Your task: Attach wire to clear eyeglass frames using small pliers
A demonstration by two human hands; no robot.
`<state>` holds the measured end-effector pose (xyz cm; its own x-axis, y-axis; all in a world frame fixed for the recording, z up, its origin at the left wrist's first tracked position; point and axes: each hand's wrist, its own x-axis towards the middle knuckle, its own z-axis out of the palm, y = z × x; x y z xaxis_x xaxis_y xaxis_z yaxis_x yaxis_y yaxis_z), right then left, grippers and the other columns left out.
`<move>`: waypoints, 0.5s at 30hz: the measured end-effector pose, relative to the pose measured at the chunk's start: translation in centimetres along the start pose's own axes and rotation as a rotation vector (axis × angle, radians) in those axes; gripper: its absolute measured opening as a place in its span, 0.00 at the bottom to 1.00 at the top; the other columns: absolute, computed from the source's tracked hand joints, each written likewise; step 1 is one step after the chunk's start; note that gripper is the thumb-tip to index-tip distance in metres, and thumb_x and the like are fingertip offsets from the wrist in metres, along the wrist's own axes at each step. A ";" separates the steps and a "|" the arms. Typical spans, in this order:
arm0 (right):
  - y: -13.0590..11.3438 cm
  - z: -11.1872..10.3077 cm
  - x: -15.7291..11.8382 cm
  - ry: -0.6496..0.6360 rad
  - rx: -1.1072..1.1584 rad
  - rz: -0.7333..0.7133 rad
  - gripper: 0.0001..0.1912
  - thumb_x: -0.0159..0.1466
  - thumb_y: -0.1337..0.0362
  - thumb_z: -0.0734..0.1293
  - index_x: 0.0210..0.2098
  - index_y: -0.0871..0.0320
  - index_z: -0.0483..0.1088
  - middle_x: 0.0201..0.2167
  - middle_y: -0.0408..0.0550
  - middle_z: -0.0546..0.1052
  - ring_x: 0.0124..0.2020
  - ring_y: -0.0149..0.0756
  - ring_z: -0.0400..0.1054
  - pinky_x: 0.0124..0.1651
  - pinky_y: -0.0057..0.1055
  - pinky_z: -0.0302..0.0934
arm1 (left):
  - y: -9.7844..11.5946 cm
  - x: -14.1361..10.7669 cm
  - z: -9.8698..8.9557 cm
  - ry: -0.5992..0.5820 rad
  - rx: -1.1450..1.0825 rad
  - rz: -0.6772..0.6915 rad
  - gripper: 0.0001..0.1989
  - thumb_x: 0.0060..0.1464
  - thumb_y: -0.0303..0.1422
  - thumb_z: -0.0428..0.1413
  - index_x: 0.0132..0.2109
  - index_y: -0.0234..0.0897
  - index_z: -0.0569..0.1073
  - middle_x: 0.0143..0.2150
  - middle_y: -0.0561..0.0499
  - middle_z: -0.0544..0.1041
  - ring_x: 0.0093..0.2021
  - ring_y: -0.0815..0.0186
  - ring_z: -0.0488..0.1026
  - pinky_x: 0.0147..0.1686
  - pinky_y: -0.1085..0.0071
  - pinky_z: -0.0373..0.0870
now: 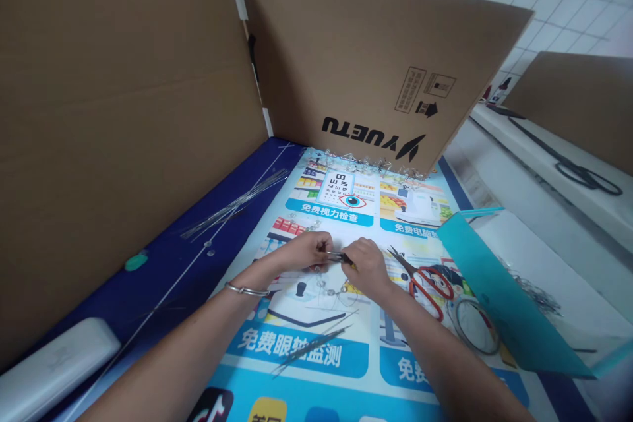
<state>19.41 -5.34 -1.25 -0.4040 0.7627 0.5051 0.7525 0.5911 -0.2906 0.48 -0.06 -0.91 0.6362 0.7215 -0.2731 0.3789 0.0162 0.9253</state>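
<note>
Well, from the head view, the right hand (366,267), nearer the red-handled scissors (429,285), grips a slim metal tool (336,256) pointing crosswise, leftward. The left hand (310,250) pinches narrowly at its tip, on what I can't tell. Left of the scissors, the beaded wire (331,292) curves just nearer the wearer than both hands.

The right hand (364,267) hides most of the tool (337,256) between the hands, so its type is unclear. The white case (57,366) is cut off at the left edge. The wires (537,293) in the teal box (514,303) are too blurred to count.
</note>
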 end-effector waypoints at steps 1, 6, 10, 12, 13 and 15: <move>0.0 0.0 0.0 -0.003 0.001 -0.003 0.06 0.56 0.70 0.60 0.30 0.58 0.68 0.26 0.47 0.68 0.33 0.36 0.59 0.37 0.33 0.51 | 0.0 0.0 0.0 0.002 0.011 0.000 0.14 0.45 0.41 0.55 0.33 0.36 0.64 0.22 0.55 0.72 0.21 0.71 0.69 0.19 0.78 0.62; 0.1 0.1 0.0 -0.001 0.012 -0.011 0.06 0.55 0.70 0.60 0.29 0.58 0.68 0.25 0.47 0.68 0.32 0.36 0.58 0.37 0.33 0.51 | 0.1 -0.2 -0.1 0.006 0.082 0.025 0.11 0.46 0.39 0.53 0.33 0.36 0.65 0.21 0.56 0.71 0.19 0.72 0.66 0.18 0.78 0.60; -0.1 0.1 -0.1 0.011 0.020 0.009 0.06 0.55 0.70 0.60 0.30 0.58 0.68 0.26 0.47 0.68 0.33 0.36 0.58 0.37 0.33 0.51 | 0.5 -0.4 -0.1 0.033 0.213 0.097 0.07 0.46 0.34 0.51 0.33 0.36 0.67 0.20 0.57 0.69 0.20 0.72 0.64 0.19 0.78 0.56; -0.1 0.2 -0.1 0.026 0.020 0.021 0.06 0.55 0.70 0.60 0.30 0.58 0.68 0.26 0.47 0.67 0.32 0.36 0.58 0.37 0.33 0.51 | 0.7 -0.5 0.0 0.061 0.280 0.123 0.06 0.45 0.32 0.51 0.33 0.36 0.68 0.21 0.57 0.69 0.21 0.72 0.64 0.21 0.78 0.56; -0.1 0.2 -0.1 0.033 0.020 0.023 0.06 0.55 0.70 0.60 0.30 0.58 0.68 0.25 0.47 0.67 0.32 0.36 0.58 0.37 0.33 0.51 | 0.8 -0.5 0.0 0.077 0.314 0.137 0.06 0.44 0.30 0.51 0.33 0.36 0.69 0.22 0.57 0.70 0.23 0.71 0.64 0.22 0.78 0.56; -0.1 0.2 -0.1 0.037 0.020 0.021 0.06 0.55 0.70 0.59 0.29 0.58 0.67 0.25 0.47 0.67 0.32 0.36 0.58 0.36 0.33 0.51 | 1.0 -0.5 0.0 0.104 0.375 0.179 0.07 0.42 0.29 0.51 0.32 0.36 0.70 0.25 0.56 0.71 0.26 0.71 0.65 0.24 0.78 0.57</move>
<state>19.25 -5.46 -1.45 -0.3681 0.7649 0.5286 0.7502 0.5802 -0.3172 0.56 -0.42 0.10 0.6499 0.7567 -0.0714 0.4993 -0.3542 0.7908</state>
